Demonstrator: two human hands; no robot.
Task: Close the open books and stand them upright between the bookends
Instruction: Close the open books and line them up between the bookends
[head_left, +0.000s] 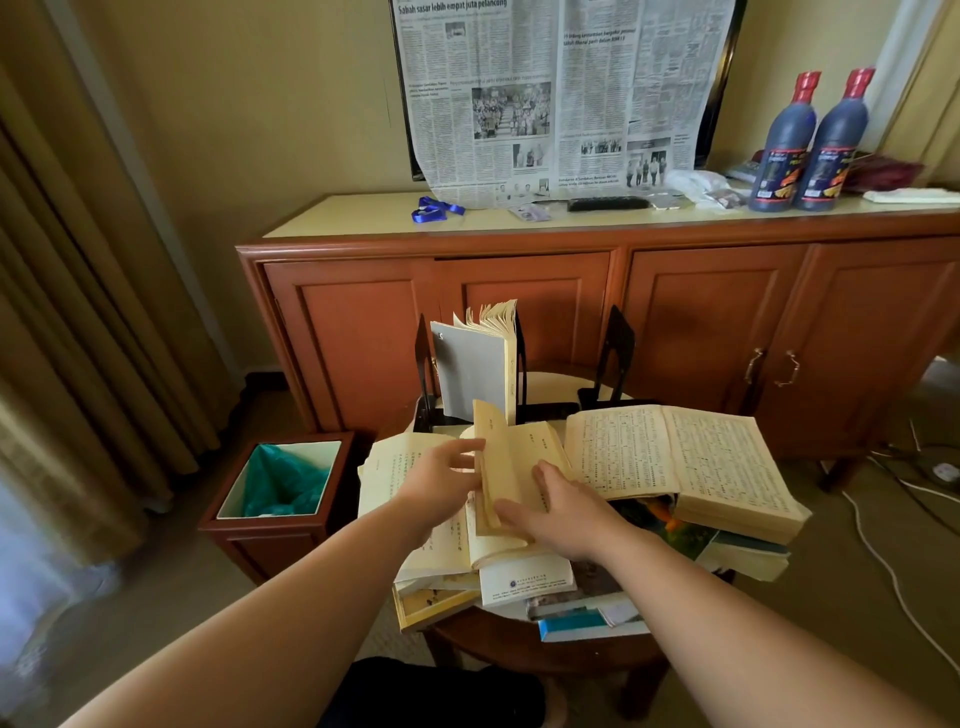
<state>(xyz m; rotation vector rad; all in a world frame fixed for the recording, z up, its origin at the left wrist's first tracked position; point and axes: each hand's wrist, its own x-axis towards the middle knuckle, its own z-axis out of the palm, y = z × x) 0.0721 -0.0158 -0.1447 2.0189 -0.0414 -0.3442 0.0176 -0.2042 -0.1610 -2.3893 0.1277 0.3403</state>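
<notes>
A yellowed open book (511, 457) lies in the middle of the small round table (519, 642), a wad of its pages standing half turned. My left hand (441, 478) reaches to the left face of that wad with spread fingers. My right hand (550, 512) lies flat on the right pages, thumb at the wad's lower edge. A grey-covered book (470, 371) stands upright between the two left black bookends (423, 364), its pages fanned at the top. Another black bookend (618, 345) stands to the right. A thick open book (685, 460) lies at the right.
Several closed books (524, 582) are stacked under the open ones, some overhanging the table's front edge. A wooden bin (275, 493) with a green liner stands to the left. Behind is a wooden sideboard (701, 312) with two dark bottles (805, 145). White cables (883, 561) trail on the carpet at right.
</notes>
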